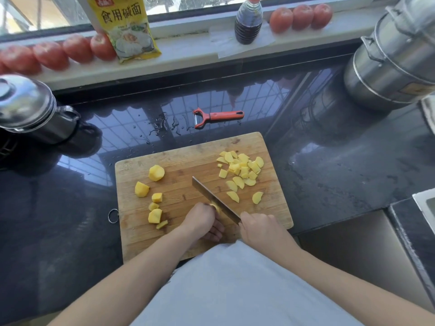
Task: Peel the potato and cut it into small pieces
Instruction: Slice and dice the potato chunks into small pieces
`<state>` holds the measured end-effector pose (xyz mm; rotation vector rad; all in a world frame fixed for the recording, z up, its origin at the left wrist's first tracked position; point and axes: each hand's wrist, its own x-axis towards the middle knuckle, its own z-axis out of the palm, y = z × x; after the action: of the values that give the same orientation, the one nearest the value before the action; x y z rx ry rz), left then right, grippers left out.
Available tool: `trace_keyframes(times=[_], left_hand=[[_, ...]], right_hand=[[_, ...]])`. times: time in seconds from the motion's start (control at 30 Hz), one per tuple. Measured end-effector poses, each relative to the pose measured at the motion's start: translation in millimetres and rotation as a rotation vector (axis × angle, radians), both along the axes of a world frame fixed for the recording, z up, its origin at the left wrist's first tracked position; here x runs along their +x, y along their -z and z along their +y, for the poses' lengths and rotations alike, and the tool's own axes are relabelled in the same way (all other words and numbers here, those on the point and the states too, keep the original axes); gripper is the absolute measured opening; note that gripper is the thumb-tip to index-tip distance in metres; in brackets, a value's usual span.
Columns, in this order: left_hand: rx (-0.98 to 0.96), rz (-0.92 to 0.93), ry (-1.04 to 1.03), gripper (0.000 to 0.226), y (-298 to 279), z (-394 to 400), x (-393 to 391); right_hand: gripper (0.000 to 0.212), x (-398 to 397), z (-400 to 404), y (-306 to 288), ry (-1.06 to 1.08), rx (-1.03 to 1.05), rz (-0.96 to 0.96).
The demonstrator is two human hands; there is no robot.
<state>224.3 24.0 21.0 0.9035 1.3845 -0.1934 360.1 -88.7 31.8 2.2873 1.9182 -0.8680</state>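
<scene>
Potato half-cut on a wooden board, knife blade slanting from near right to far left.

The left hand (203, 220) curls its fingers over a small potato piece (216, 207), pinning it against the knife (215, 199); the right hand (261, 228) grips the handle, blade running diagonally up-left. Larger peeled yellow chunks (155, 196) lie left of the fingers, thin flat slices (242, 170) heap far right on the scored cutting board (188, 161). An orange-red peeler (217, 116) rests beyond, on the glossy dark counter (329, 161).
</scene>
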Motion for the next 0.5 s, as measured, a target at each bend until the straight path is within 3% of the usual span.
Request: trace_keyframes(times=[0.27,0.5], left_hand=[[0.006,0.009,-0.003,0.027,7,-1,1],[0.016,0.020,0.015,0.026,10,-2,1]], right_hand=[[0.015,-5,-1,-21,-0.030,-0.121,-0.017],[0.011,-19,22,-5,0.036,-0.076,-0.025]])
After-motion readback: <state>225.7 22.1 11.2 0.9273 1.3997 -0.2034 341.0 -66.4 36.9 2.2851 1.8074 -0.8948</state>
